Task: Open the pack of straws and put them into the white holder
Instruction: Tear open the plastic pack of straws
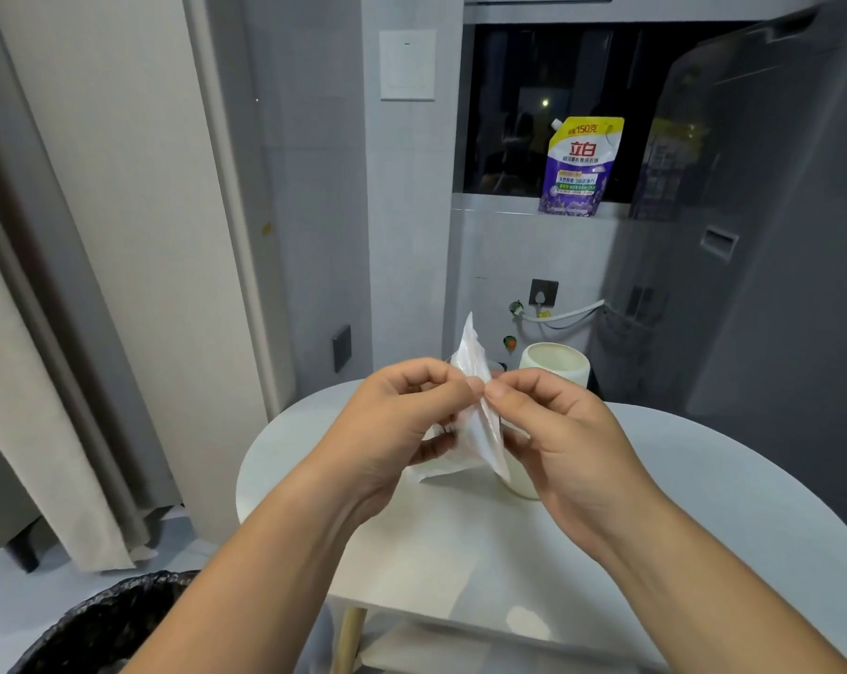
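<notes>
1. Pack of straws (475, 420) was held up in the air over the round white desk (460, 542), between both hands, just in front of the white holder (555, 364).
2. Left hand (392, 420) had its fingers (472, 385) closed on the pack's edge, thumb & forefinger pinching the plastic; the lower fingers curled round the wrapper's side.
3. Right hand (562, 430) did the same from the other side, its thumb tip almost touching the left's at the same spot on the edge.
4. Judged step: tearing or peeling the seal. The two pinches sat close together, as for a rip.
5. Done so far: pack picked up & gripped. No clear opening showed in the wrapper; couldn't tell if a tear had begun under the fingers.
6. No loose straws were seen on the desk or sticking out of the holder, which looked empty at the rim, though its inside was only partly in view.
7. Left to do: open the pack, pull the straws out, drop them into the holder. So early stage, prob. under a third through.
</notes>
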A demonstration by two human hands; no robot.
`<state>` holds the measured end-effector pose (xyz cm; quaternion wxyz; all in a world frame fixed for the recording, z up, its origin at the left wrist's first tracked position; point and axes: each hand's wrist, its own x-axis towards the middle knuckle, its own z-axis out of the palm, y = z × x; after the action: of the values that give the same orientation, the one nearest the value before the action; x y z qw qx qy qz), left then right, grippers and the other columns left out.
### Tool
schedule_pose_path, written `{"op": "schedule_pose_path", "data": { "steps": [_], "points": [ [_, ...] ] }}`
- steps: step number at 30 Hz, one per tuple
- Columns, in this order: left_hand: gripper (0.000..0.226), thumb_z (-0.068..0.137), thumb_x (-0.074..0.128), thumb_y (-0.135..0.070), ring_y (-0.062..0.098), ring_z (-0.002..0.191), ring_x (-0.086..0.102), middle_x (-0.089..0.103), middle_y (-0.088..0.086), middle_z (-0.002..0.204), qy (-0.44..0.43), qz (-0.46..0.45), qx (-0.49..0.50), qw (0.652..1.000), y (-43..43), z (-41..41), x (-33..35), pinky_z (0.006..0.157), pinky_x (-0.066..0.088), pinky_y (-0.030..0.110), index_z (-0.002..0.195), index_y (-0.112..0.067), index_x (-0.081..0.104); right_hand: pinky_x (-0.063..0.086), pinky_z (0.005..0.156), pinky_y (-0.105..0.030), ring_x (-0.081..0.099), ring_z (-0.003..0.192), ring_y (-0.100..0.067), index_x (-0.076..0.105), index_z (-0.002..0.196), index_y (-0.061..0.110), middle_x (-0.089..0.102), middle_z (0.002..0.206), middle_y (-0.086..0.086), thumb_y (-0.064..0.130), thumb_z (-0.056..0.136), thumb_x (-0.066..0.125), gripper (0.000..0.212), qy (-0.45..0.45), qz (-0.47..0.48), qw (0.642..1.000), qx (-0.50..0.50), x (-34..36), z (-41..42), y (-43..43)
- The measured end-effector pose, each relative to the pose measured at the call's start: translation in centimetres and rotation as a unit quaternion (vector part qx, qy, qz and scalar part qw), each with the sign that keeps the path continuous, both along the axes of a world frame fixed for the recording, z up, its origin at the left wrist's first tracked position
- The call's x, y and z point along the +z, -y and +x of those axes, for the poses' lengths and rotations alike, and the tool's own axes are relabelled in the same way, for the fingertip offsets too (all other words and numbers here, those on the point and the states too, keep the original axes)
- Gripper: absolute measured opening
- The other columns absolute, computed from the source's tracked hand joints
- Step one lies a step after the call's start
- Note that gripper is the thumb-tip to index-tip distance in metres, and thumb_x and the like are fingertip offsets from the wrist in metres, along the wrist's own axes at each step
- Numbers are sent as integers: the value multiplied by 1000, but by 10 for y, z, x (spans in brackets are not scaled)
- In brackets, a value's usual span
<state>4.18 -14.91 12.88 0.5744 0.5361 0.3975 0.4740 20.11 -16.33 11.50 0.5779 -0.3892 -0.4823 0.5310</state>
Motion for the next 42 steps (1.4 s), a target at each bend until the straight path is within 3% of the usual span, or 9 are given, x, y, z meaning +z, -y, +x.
{"op": "schedule_pose_path", "data": {
  "steps": [3,9,15,21,28,32,37,40,42],
  "points": [
    [10,91,71,-12,15,74,56,63,6,81,-5,1,9,1000,2,2,0,75,51,30,81,-13,73,56,88,-34,74,100,-22,75,91,-2,76,111,-13,11,92,66,16,12,-6,1000,-3,-3,2,-3],
    [21,93,67,-5,9,64,59,66,1,71,-11,7,13,1000,2,4,0,72,53,25,74,-11,72,44,109,-52,65,121,-24,78,90,4,74,120,-4,28,81,69,27,50,5,998,-28,-8,-4,-3],
    [20,94,65,-5,20,75,54,63,7,76,-24,17,26,999,3,6,0,79,46,34,77,-10,72,57,94,-51,72,106,-26,73,75,2,74,117,5,9,95,63,24,45,14,997,-63,-6,-12,2],
    [9,83,73,-14,23,80,48,59,13,80,-9,18,45,999,3,9,-1,80,43,37,81,-6,74,62,85,-40,74,100,-20,75,83,-5,75,113,13,4,95,60,21,39,16,996,-82,-1,-18,5],
    [13,93,66,-5,13,79,67,75,15,89,-13,5,88,996,-3,-1,2,80,60,30,84,-1,74,61,87,-38,74,92,-13,72,91,0,76,105,10,12,98,59,18,100,15,979,-177,2,-5,-5],
    [18,91,66,-2,20,80,62,70,16,84,-35,20,80,996,-1,0,1,86,60,41,74,-2,72,59,88,-38,70,95,-9,65,88,12,73,98,13,20,95,63,11,188,56,958,-207,2,-3,-6],
    [18,89,68,-4,20,76,58,66,12,74,-55,36,78,995,2,8,0,82,52,36,73,5,68,56,80,-23,68,92,1,68,93,23,70,90,19,27,93,68,5,248,129,943,-180,2,-4,-4],
    [18,89,68,-5,16,74,61,69,8,72,-67,37,84,994,4,8,1,85,58,41,73,3,69,61,83,-36,70,98,-3,73,108,38,73,100,22,28,98,62,18,236,120,951,-158,2,3,-6],
    [19,89,67,-4,17,75,62,70,8,72,-67,32,90,993,4,9,1,91,59,48,70,1,69,63,77,-37,72,98,-6,74,117,36,74,105,18,29,100,59,24,224,100,958,-146,3,5,-7]
  ]
}}
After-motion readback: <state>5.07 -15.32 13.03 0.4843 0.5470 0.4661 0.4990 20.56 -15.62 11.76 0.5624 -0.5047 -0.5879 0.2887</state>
